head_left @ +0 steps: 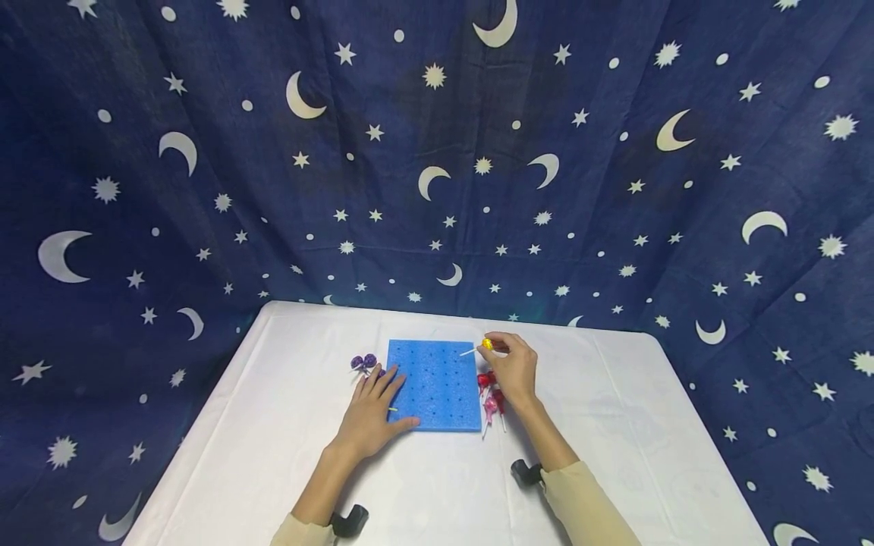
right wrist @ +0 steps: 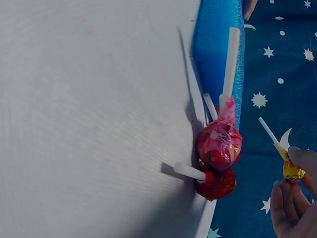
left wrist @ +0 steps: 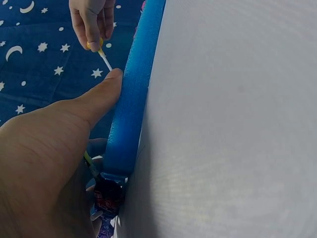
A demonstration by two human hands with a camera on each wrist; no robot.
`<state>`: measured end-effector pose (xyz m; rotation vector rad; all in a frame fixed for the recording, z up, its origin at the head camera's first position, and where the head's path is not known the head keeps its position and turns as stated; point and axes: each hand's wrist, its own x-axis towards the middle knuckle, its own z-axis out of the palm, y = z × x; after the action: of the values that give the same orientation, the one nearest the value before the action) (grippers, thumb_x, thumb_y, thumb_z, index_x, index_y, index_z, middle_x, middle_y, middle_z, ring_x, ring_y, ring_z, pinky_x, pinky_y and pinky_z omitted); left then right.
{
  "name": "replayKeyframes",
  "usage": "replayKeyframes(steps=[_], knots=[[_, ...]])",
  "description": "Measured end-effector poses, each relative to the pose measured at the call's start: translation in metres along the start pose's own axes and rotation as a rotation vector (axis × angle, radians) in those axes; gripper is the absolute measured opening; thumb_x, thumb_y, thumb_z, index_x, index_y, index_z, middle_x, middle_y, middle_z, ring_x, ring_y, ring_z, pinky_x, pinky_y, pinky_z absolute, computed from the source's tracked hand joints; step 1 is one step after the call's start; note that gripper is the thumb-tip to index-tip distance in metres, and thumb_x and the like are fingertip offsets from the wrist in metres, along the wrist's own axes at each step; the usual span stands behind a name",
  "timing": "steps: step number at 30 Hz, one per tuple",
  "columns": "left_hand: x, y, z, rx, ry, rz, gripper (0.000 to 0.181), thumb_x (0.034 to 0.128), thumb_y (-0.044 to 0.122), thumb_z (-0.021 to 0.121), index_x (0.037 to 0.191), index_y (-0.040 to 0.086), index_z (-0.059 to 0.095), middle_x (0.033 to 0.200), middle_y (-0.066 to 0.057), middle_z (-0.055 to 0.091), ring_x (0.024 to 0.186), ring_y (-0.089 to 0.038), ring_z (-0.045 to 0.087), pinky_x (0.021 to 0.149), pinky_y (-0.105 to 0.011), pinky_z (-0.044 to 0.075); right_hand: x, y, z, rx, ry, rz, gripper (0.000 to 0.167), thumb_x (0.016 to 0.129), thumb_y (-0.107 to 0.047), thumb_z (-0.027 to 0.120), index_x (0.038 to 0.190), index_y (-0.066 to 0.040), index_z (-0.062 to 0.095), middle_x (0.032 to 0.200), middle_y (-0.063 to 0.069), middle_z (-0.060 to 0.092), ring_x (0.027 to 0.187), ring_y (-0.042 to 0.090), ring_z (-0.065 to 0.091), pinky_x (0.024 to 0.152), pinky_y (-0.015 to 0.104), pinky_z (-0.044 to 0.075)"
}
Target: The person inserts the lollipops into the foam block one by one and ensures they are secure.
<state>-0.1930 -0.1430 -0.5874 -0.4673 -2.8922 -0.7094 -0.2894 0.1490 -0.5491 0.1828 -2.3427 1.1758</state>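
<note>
While the left hand (head_left: 369, 418) touches foam (head_left: 440, 388), the right (head_left: 515, 371) pinches a lollipop (head_left: 487, 344).

The white table (head_left: 273, 409) is brightly lit; wrist views look dimmer, shadowed.

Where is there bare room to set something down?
The white table is bare between the forearms, left of the purple lollipops, and right of the right hand. Crowded: the blue block has the left hand and those lollipops along its left edge, red lollipops and a pink one along its right.
</note>
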Motion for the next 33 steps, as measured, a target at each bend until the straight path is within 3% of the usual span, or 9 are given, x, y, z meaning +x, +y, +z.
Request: replayKeyframes(steps=[9, 19, 26, 33], knots=[[0.0, -0.002, -0.001, 0.004, -0.013, -0.006, 0.092, 0.0899, 0.07, 0.066, 0.159, 0.014, 0.045, 0.17, -0.01, 0.032, 0.16, -0.038, 0.014, 0.128, -0.059, 0.011, 0.005, -0.007, 0.004, 0.036, -0.001, -0.072, 0.025, 0.08, -0.007, 0.091, 0.103, -0.009, 0.081, 0.099, 0.005, 0.075, 0.083, 0.024, 0.076, 0.078, 0.042, 0.064], [0.0, -0.002, 0.0, 0.011, 0.032, 0.022, 0.09, 0.089, 0.067, 0.069, 0.156, 0.01, 0.049, 0.166, -0.013, 0.038, 0.157, -0.042, 0.022, 0.126, -0.062, 0.017, 0.01, -0.012, 0.012, 0.01, -0.024, -0.184, 0.026, 0.081, -0.004, 0.089, 0.105, -0.011, 0.081, 0.105, 0.004, 0.076, 0.086, 0.024, 0.075, 0.081, 0.043, 0.063], [0.001, -0.002, 0.0, 0.028, 0.001, 0.006, 0.092, 0.0899, 0.072, 0.064, 0.158, 0.013, 0.046, 0.168, -0.011, 0.034, 0.159, -0.04, 0.018, 0.127, -0.06, 0.014, 0.014, -0.017, 0.014, -0.019, -0.06, -0.194, 0.023, 0.084, -0.004, 0.086, 0.105, -0.012, 0.081, 0.108, 0.003, 0.076, 0.09, 0.021, 0.075, 0.084, 0.039, 0.063], [0.0, -0.001, 0.0, 0.014, 0.013, 0.009, 0.091, 0.0891, 0.068, 0.069, 0.157, 0.012, 0.048, 0.167, -0.012, 0.036, 0.157, -0.042, 0.02, 0.127, -0.061, 0.015, 0.014, -0.018, 0.016, -0.037, -0.101, -0.183, 0.023, 0.087, -0.006, 0.084, 0.108, -0.014, 0.081, 0.111, 0.002, 0.075, 0.093, 0.02, 0.075, 0.085, 0.039, 0.063]])
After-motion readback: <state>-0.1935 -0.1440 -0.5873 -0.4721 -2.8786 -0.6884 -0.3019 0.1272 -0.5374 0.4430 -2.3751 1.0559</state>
